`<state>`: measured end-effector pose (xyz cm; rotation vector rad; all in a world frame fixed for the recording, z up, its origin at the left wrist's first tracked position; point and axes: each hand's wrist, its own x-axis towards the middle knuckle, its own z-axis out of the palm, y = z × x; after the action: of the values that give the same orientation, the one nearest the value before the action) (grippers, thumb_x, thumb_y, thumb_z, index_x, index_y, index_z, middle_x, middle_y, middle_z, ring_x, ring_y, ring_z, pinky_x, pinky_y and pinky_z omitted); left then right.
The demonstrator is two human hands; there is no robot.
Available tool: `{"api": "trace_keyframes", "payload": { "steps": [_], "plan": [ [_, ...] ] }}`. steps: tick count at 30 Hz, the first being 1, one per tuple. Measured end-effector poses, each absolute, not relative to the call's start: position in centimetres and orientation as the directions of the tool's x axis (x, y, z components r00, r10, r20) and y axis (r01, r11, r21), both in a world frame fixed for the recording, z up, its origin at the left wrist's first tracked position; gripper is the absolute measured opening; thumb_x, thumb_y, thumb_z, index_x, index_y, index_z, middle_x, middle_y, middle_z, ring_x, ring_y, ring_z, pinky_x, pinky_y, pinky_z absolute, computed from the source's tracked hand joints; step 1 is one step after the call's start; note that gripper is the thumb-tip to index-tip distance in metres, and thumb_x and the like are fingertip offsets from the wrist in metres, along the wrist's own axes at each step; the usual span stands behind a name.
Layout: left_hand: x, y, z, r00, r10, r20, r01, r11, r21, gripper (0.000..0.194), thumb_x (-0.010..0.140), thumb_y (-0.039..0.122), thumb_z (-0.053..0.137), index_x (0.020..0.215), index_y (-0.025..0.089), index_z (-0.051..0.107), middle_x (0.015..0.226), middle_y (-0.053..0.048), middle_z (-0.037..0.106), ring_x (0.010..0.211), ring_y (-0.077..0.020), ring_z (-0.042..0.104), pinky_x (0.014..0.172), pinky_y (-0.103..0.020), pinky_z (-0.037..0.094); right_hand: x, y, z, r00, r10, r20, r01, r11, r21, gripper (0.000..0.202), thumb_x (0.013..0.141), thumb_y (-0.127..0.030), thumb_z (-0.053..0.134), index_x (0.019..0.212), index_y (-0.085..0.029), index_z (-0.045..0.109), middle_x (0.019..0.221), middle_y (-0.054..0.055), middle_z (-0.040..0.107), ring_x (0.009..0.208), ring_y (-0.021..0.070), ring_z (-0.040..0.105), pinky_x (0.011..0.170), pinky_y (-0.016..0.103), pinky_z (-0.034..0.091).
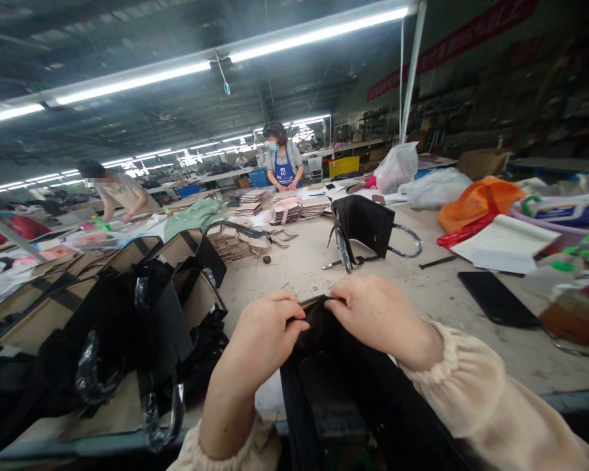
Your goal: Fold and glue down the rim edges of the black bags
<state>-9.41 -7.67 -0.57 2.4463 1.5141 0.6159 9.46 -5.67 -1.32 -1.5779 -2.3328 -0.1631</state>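
Note:
A black bag (343,366) is at the lower middle, its opening facing up towards me. My left hand (267,330) pinches the left part of its far rim between thumb and fingers. On the same rim, a little to the right, my right hand (375,314) grips the edge with its fingertips. Between the two hands a short stretch of folded rim shows. Beyond them on the table (304,268) stands another black bag (363,226) with plastic-wrapped handles.
Several black bags (161,314) with beige linings crowd the left. At the right are a black phone (495,297), an open notebook (508,242), an orange plastic bag (478,203) and a bottle (550,278). Stacked pieces (250,203) and two people stand beyond.

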Motion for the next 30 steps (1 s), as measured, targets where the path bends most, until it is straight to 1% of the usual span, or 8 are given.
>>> {"api": "trace_keyframes", "payload": {
  "steps": [3, 7, 10, 18, 23, 30],
  "plan": [
    [-9.32, -7.45, -0.72, 0.379, 0.882, 0.279, 0.805, -0.463, 0.370, 0.013, 0.080, 0.022, 0.058, 0.071, 0.019, 0.067, 0.085, -0.001, 0.066, 0.076, -0.0138, 0.060, 0.075, -0.025, 0.043, 9.45, -5.66, -1.32, -0.335, 0.891, 0.306, 0.922, 0.377, -0.089, 0.028, 0.085, -0.035, 0.050, 0.065, -0.021, 0.064, 0.070, 0.003, 0.067, 0.065, 0.0154, 0.058, 0.056, 0.028, 0.030],
    [-9.19, -7.22, -0.99, 0.342, 0.894, 0.291, 0.816, -0.436, 0.379, 0.017, 0.081, 0.021, 0.055, 0.065, 0.017, 0.060, 0.071, -0.001, 0.064, 0.068, -0.0127, 0.057, 0.066, -0.023, 0.040, 9.55, -5.68, -1.43, -0.340, 0.888, 0.310, 0.918, 0.385, -0.092, 0.028, 0.085, -0.036, 0.050, 0.065, -0.021, 0.063, 0.070, 0.002, 0.067, 0.066, 0.0155, 0.058, 0.057, 0.029, 0.029],
    [-9.09, -7.09, -1.22, 0.322, 0.896, 0.306, 0.815, -0.427, 0.392, 0.019, 0.080, 0.022, 0.054, 0.062, 0.017, 0.058, 0.066, 0.000, 0.063, 0.064, -0.0117, 0.055, 0.064, -0.023, 0.038, 9.70, -5.59, -1.53, -0.344, 0.885, 0.313, 0.917, 0.389, -0.093, 0.028, 0.085, -0.036, 0.050, 0.065, -0.022, 0.063, 0.070, 0.002, 0.066, 0.066, 0.0156, 0.058, 0.057, 0.029, 0.029],
    [-8.96, -6.89, -1.40, 0.298, 0.903, 0.310, 0.845, -0.401, 0.354, 0.020, 0.081, 0.023, 0.051, 0.062, 0.017, 0.057, 0.064, 0.000, 0.061, 0.062, -0.0116, 0.053, 0.060, -0.023, 0.034, 9.73, -5.48, -1.38, -0.349, 0.884, 0.309, 0.907, 0.402, -0.123, 0.029, 0.085, -0.035, 0.050, 0.061, -0.021, 0.059, 0.068, 0.001, 0.065, 0.065, 0.0147, 0.057, 0.057, 0.028, 0.028],
    [-8.94, -6.84, -1.45, 0.292, 0.905, 0.310, 0.855, -0.392, 0.340, 0.020, 0.081, 0.023, 0.051, 0.063, 0.017, 0.057, 0.063, 0.000, 0.060, 0.061, -0.0117, 0.052, 0.060, -0.024, 0.034, 9.55, -5.50, -1.53, -0.347, 0.882, 0.318, 0.910, 0.399, -0.115, 0.031, 0.086, -0.037, 0.049, 0.060, -0.021, 0.057, 0.067, 0.000, 0.064, 0.063, 0.0146, 0.056, 0.056, 0.029, 0.026],
    [-8.87, -6.81, -1.34, 0.294, 0.907, 0.303, 0.867, -0.386, 0.315, 0.021, 0.081, 0.023, 0.050, 0.062, 0.017, 0.056, 0.062, 0.000, 0.059, 0.060, -0.0118, 0.052, 0.059, -0.024, 0.032, 9.47, -5.53, -1.51, -0.348, 0.887, 0.302, 0.913, 0.395, -0.106, 0.029, 0.086, -0.036, 0.050, 0.063, -0.021, 0.060, 0.068, 0.001, 0.064, 0.064, 0.0143, 0.057, 0.056, 0.029, 0.027]
  ]
}}
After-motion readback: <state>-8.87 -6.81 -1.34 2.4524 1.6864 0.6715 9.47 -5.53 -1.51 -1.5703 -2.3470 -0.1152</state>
